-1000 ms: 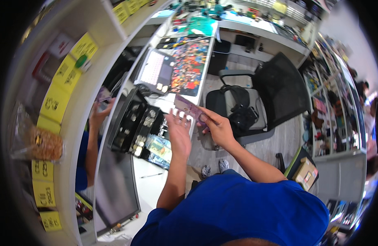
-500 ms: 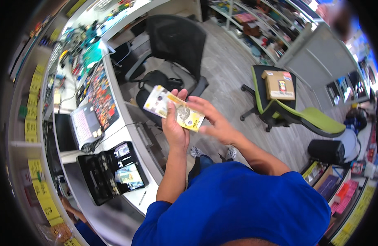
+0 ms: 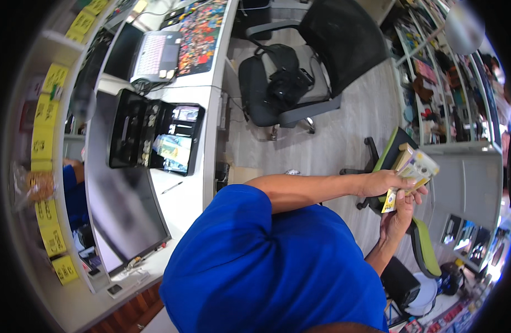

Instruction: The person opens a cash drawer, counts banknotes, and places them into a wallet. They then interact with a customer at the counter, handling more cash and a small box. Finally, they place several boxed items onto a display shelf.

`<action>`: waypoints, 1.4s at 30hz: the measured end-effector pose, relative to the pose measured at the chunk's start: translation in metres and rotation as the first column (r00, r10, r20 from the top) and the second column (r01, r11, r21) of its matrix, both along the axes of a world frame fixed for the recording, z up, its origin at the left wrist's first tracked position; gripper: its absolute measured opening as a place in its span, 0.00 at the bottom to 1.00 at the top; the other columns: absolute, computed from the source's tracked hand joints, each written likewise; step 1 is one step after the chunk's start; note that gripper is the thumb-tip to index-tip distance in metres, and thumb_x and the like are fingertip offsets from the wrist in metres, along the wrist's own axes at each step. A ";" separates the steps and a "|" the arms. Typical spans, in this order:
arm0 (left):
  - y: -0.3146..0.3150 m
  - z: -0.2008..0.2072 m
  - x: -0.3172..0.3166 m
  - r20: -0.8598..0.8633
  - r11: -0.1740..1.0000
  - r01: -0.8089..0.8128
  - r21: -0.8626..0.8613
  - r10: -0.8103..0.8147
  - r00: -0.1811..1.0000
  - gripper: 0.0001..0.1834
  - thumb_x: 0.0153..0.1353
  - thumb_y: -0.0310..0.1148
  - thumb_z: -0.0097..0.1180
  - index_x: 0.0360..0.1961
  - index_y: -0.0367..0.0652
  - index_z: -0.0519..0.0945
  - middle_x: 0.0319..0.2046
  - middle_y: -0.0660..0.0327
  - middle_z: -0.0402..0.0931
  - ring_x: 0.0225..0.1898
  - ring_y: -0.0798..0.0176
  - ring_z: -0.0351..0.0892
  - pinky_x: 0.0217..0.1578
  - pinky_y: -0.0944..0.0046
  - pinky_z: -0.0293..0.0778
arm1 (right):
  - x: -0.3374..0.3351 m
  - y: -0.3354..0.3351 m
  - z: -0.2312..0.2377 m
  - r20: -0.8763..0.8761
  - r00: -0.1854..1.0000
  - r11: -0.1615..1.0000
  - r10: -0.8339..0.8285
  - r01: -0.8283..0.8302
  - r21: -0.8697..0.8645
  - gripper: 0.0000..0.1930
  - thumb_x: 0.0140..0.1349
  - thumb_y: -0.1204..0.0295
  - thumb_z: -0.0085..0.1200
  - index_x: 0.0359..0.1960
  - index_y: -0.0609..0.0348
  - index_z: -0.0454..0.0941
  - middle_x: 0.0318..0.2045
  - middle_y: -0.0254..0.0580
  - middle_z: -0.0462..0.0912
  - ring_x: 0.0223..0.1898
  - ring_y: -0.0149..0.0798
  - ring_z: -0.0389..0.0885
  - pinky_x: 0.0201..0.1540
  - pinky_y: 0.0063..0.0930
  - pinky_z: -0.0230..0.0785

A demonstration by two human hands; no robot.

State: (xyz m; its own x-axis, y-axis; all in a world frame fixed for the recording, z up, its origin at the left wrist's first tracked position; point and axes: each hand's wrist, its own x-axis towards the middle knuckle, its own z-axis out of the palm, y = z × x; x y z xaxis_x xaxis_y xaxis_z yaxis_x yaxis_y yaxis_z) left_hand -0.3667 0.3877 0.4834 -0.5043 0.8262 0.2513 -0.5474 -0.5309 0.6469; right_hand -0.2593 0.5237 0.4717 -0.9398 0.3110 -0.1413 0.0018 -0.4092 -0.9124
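"What's the open black rectangular box (image 3: 199,123) sitting on?"

"It's resting on the long white worktop (image 3: 191,202), left of the black mesh-backed office chair (image 3: 347,44). Flat paper notes (image 3: 175,147) are lying inside it."

"And around it?"

"The slim dark pen (image 3: 172,187) is lying on its near side. The grey rectangular laptop (image 3: 165,55) is sitting beyond it, the multicoloured rectangular mat (image 3: 204,39) lying right of the laptop."

"That chair?"

"A black strapped bag (image 3: 288,83) is resting on its seat."

"Farther right?"

"The left hand (image 3: 379,183) and right hand (image 3: 398,215) are holding yellow paper banknotes (image 3: 424,166) before the green-and-black chair (image 3: 426,250)."
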 end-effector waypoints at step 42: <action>1.051 0.013 0.384 -0.111 0.807 0.403 -0.432 -0.491 0.864 0.22 0.69 0.40 0.64 0.57 0.36 0.79 0.45 0.58 0.84 0.47 0.64 0.83 0.46 0.62 0.77 | 0.427 0.935 0.031 -0.217 0.379 0.314 -0.900 0.907 0.279 0.15 0.71 0.72 0.60 0.55 0.67 0.80 0.46 0.37 0.85 0.44 0.27 0.82 0.52 0.23 0.73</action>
State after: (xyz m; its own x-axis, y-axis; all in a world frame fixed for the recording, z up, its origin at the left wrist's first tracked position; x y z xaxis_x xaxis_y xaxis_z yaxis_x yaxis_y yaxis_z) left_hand 0.0169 1.4387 0.4963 -0.0268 0.9968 -0.0756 -0.4915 0.0527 0.8693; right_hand 0.1674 1.4583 0.5027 -0.0479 0.9861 0.1589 -0.2034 0.1461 -0.9681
